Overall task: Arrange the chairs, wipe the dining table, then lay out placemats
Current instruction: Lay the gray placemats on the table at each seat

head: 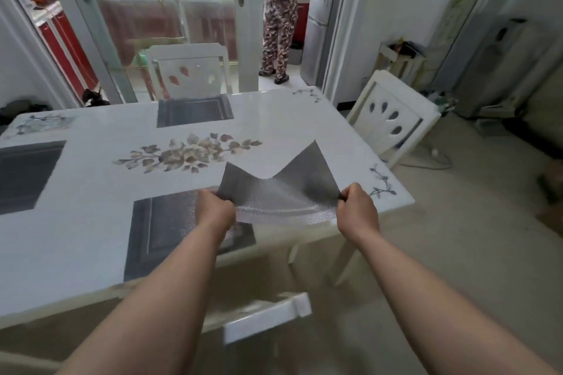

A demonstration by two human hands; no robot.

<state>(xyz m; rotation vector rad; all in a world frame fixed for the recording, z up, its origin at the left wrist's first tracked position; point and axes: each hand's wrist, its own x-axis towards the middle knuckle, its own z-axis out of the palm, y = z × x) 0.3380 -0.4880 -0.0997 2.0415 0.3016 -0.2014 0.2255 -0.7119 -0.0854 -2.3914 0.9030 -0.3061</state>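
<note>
A grey woven placemat sags in the air above the right end of the white flowered dining table. My left hand pinches its near left corner and my right hand pinches its near right corner. Three more grey placemats lie flat on the table: one at the near side, partly under my left arm, one at the left edge, one at the far side. A white chair stands at the far side, another at the right end, and a chair's top rail shows below me.
A person in patterned trousers stands in the kitchen doorway beyond the table, next to a silver fridge. Glass sliding doors run behind the far chair. Clutter and a cable lie on the floor at the right.
</note>
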